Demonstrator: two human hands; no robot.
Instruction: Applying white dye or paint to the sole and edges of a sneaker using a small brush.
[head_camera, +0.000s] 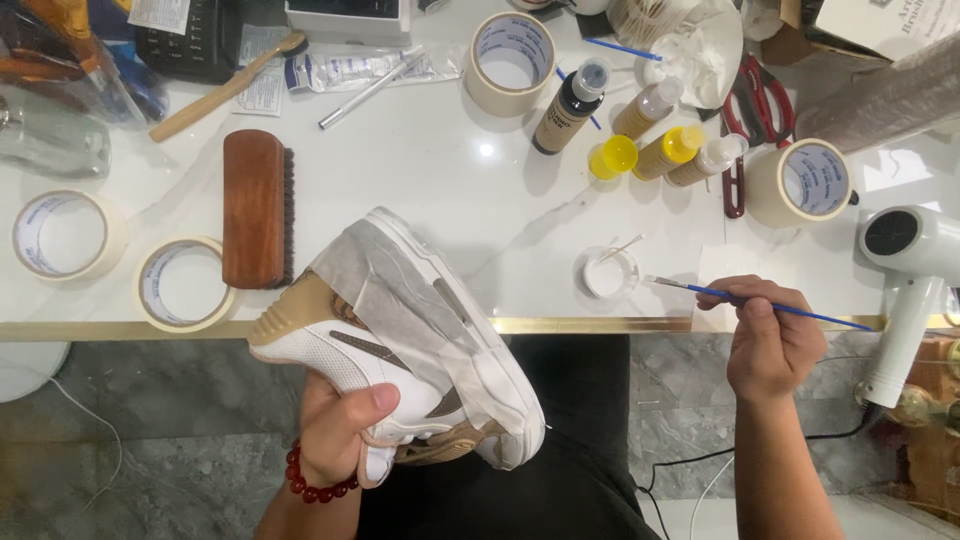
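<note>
Dark bottle (567, 108) with tan label mid-table — clear printed packet (355, 70) lies farther left.

A glossy white surface (450, 180) with a gold front edge carries four rolls of masking tape (65, 235), a wooden shoe brush (255, 208), a small white dish (610, 272), several dropper bottles (570, 108) near a yellow cap (613, 157), red-handled scissors (760, 100) and a white hair dryer (910, 270).
</note>
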